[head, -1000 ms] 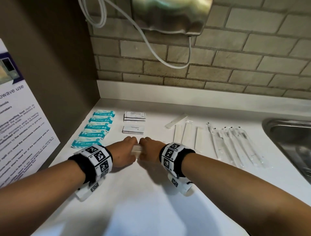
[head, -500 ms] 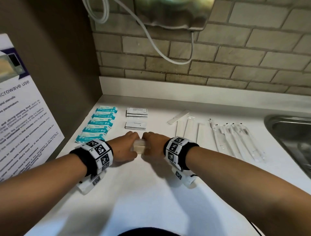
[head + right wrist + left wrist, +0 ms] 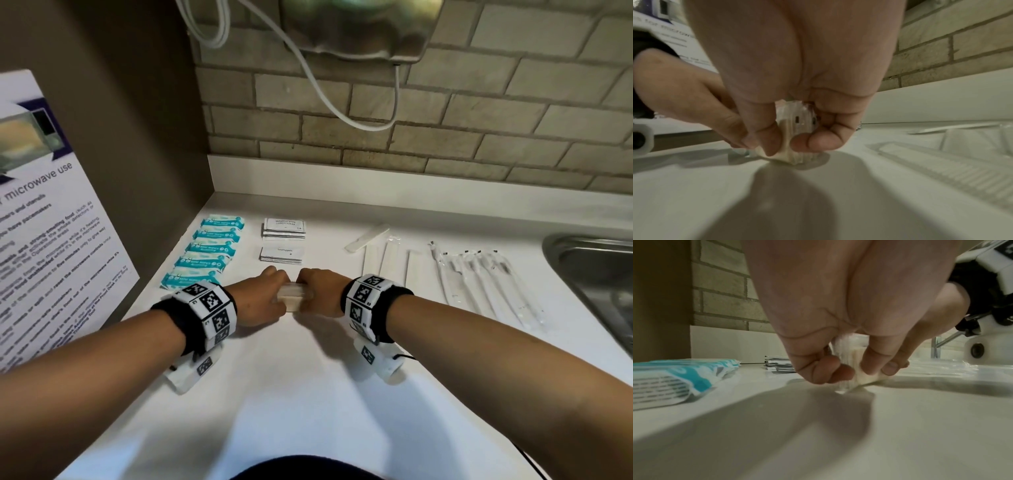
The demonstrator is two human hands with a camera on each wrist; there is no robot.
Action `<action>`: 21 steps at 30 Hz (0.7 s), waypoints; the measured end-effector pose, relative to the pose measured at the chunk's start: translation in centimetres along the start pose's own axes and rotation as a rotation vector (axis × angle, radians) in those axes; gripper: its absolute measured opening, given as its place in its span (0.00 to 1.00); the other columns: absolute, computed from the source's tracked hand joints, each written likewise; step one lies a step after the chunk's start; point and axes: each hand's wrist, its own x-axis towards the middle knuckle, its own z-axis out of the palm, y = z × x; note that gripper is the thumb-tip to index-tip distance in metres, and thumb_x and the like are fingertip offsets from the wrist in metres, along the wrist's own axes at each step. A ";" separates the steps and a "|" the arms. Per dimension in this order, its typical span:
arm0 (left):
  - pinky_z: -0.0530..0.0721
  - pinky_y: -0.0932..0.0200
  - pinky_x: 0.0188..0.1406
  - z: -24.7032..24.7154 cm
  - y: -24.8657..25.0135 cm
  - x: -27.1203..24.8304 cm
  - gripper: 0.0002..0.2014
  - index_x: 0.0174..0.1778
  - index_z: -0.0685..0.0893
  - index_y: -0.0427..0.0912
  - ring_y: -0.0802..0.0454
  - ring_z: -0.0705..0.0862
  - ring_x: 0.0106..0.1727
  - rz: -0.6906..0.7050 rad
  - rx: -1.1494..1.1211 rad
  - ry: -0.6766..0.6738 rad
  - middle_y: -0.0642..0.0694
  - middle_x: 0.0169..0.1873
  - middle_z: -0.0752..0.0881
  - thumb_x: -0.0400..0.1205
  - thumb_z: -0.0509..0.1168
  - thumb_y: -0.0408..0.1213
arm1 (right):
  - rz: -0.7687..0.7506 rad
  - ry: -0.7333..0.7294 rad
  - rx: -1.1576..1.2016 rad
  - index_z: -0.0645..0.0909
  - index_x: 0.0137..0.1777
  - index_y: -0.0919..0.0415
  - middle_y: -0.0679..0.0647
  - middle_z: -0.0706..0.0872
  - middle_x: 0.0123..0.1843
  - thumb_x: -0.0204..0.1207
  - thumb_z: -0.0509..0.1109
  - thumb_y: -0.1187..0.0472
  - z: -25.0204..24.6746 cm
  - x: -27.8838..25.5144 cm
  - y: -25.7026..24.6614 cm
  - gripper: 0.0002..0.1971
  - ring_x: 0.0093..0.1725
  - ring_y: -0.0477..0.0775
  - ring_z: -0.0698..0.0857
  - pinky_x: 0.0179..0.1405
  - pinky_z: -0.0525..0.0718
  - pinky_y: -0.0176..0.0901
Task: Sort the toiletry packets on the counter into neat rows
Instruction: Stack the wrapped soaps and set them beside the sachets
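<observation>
While the head view catches only the backs of both hands meeting in the middle of the white counter [image 3: 308,394], the wrist views get underneath and show the grip itself. The left hand [image 3: 258,301] and right hand [image 3: 320,294] are both curled around a small stack of clear-wrapped cream packets [image 3: 294,297], one hand at each end. From the left wrist camera, the left fingers [image 3: 830,369] fold under the near end and the thumb presses its side, with the stack's lower edge touching the counter. From the right wrist camera, the thumb and fingers [image 3: 818,141] pinch the other end, and here the end-on layers of the packets [image 3: 797,120] show, along with small dark marks on the wrapping that the head view misses.

The stack's long axis runs left to right across the counter, roughly parallel to the brick wall [image 3: 445,137], spanning the gap between the two hands.

Beyond the hands, just past the knuckles, two piles of white sachets [image 3: 283,240] sit one behind the other. To the left runs a column of teal wipe packs [image 3: 205,255]; the left wrist view shows the nearest one [image 3: 674,378] close up. To the right lie long white sleeves [image 3: 411,270], then wrapped toothbrushes [image 3: 486,277] fanned beside the steel sink [image 3: 589,270].
</observation>
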 end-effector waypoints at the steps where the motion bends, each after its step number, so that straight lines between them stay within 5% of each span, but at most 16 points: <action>1: 0.76 0.54 0.43 -0.2 -0.3 -0.1 0.17 0.64 0.68 0.45 0.47 0.81 0.46 -0.007 -0.033 0.005 0.47 0.56 0.74 0.82 0.63 0.41 | 0.006 -0.008 0.025 0.75 0.64 0.60 0.57 0.84 0.60 0.72 0.73 0.54 -0.1 0.1 0.0 0.22 0.58 0.60 0.83 0.53 0.80 0.46; 4: 0.76 0.61 0.39 -1.3 -1.5 -0.6 0.21 0.67 0.66 0.51 0.54 0.82 0.44 -0.054 -0.143 0.050 0.49 0.51 0.82 0.80 0.67 0.43 | 0.018 -0.009 0.102 0.76 0.64 0.61 0.57 0.84 0.59 0.72 0.75 0.56 -0.8 0.9 -0.3 0.22 0.56 0.57 0.81 0.52 0.76 0.44; 8: 0.76 0.60 0.49 -2.8 -2.8 -1.0 0.25 0.67 0.65 0.53 0.55 0.82 0.48 -0.107 -0.258 0.089 0.52 0.53 0.81 0.79 0.71 0.43 | 0.017 -0.018 0.209 0.78 0.60 0.61 0.52 0.79 0.51 0.70 0.78 0.57 -1.7 2.1 -1.1 0.21 0.49 0.53 0.77 0.42 0.71 0.41; 10: 0.75 0.63 0.44 -3.4 -3.4 -0.9 0.26 0.68 0.66 0.51 0.57 0.81 0.45 -0.111 -0.315 0.095 0.52 0.51 0.81 0.78 0.72 0.43 | 0.035 -0.048 0.317 0.78 0.56 0.61 0.53 0.80 0.49 0.70 0.78 0.61 -2.0 2.7 -1.3 0.17 0.46 0.52 0.79 0.39 0.77 0.40; 13: 0.76 0.59 0.48 -3.7 -4.2 -0.5 0.26 0.66 0.67 0.53 0.54 0.83 0.49 -0.159 -0.367 0.096 0.51 0.52 0.82 0.77 0.73 0.45 | 0.097 -0.095 0.546 0.78 0.47 0.58 0.55 0.84 0.43 0.71 0.78 0.67 -2.0 3.4 -1.1 0.11 0.41 0.53 0.85 0.49 0.88 0.45; 17: 0.75 0.52 0.65 -3.1 -4.8 0.6 0.27 0.65 0.69 0.51 0.50 0.83 0.57 -0.237 -0.409 0.114 0.53 0.51 0.83 0.75 0.75 0.46 | 0.193 -0.075 0.743 0.75 0.61 0.61 0.56 0.83 0.39 0.71 0.78 0.69 -1.5 3.7 -1.1 0.21 0.33 0.51 0.84 0.36 0.88 0.37; 19: 0.75 0.51 0.67 -2.8 -4.9 1.2 0.27 0.64 0.69 0.51 0.50 0.83 0.58 -0.264 -0.431 0.118 0.53 0.51 0.84 0.75 0.75 0.46 | 0.234 -0.051 0.802 0.72 0.57 0.61 0.57 0.82 0.39 0.70 0.78 0.71 -1.3 3.9 -1.1 0.21 0.30 0.53 0.84 0.30 0.88 0.38; 21: 0.75 0.53 0.64 -2.6 -4.9 1.5 0.27 0.64 0.69 0.50 0.50 0.83 0.56 -0.280 -0.443 0.133 0.52 0.52 0.85 0.74 0.75 0.45 | 0.277 -0.016 0.841 0.70 0.53 0.61 0.61 0.82 0.40 0.68 0.78 0.73 -1.1 3.9 -1.1 0.22 0.31 0.57 0.84 0.35 0.90 0.47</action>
